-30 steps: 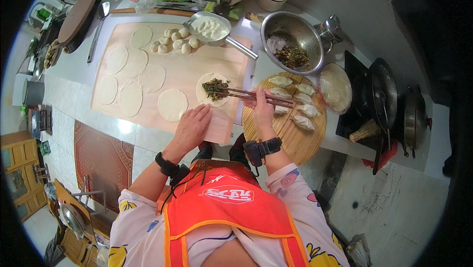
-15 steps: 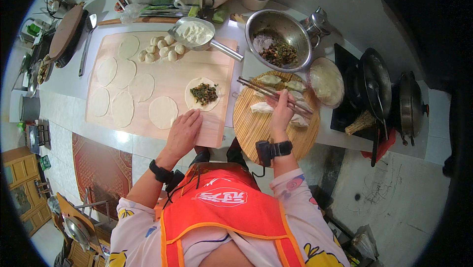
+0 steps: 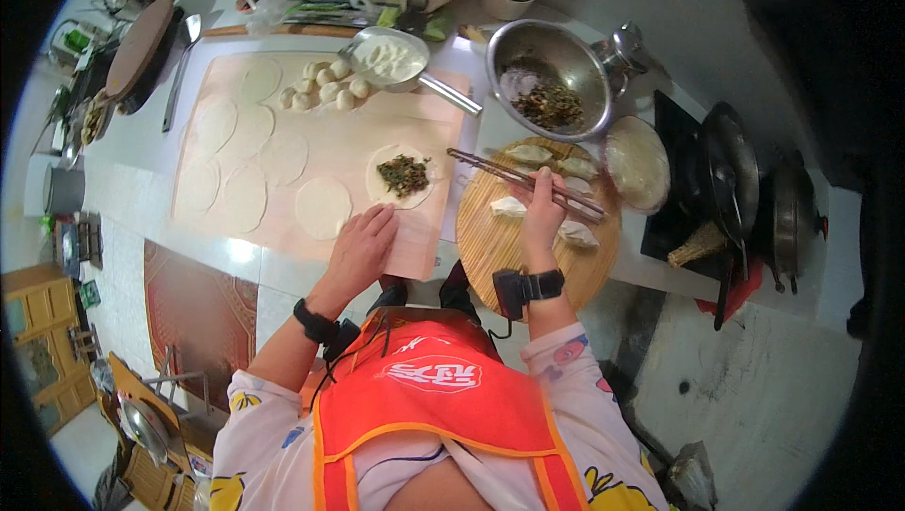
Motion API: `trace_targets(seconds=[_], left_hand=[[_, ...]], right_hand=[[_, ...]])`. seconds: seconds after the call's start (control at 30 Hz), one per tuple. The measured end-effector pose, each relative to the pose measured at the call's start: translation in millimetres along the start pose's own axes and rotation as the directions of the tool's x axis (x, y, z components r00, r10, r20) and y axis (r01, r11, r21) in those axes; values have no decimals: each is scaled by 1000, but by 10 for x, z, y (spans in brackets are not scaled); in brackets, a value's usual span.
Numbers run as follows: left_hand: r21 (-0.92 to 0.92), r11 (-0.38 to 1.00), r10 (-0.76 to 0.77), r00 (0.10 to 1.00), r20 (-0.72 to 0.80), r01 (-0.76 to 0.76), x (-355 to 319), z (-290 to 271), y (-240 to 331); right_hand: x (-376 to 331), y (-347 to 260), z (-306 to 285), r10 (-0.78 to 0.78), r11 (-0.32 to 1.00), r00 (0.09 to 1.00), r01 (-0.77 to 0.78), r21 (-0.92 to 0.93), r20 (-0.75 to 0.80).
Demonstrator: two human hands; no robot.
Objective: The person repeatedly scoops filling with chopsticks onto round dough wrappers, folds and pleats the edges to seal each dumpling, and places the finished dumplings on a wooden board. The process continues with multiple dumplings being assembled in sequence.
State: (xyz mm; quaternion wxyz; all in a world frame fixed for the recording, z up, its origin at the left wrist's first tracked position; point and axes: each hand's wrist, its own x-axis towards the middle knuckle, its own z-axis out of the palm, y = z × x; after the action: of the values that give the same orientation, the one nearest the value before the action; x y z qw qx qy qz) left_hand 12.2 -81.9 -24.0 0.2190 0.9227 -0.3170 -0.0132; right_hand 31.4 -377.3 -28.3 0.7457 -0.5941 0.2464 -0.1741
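My right hand is closed around a pair of dark chopsticks, held above a round slatted bamboo tray. Folded dumplings lie on that tray, partly hidden by the hand and chopsticks. My left hand rests with fingers stretched out on the wooden board, its fingertips by the lower edge of a round dough wrapper. On this wrapper sits a heap of chopped green-and-brown filling. A bare wrapper lies just left of it, with several more farther left.
Small dough balls and a metal scoop of flour are at the board's far side. Behind the tray stands a steel bowl of filling. To the right are a plastic-covered round bundle and a black wok.
The whole view has shifted slightly, so the counter things appear a little farther right. Both hands keep nearly the same pose, and the chopsticks stay in my right hand.
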Motion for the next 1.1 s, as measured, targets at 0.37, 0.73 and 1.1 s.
trace_targets(seconds=[0.37,0.73,1.1], left_hand=[[-28,1000,3,1000,-5,-3,-27,14,-24],[2,1000,20,1000,-4,-20,-23,30,-43],[16,1000,26,999,-25,-25,-21,23,-16]], right_hand=[[-380,34,289,146,987,974,-155,37,171],[-365,10,413,59,997,985,-68,47,165],[-354,87,491,157,986,946,-166,8,283]])
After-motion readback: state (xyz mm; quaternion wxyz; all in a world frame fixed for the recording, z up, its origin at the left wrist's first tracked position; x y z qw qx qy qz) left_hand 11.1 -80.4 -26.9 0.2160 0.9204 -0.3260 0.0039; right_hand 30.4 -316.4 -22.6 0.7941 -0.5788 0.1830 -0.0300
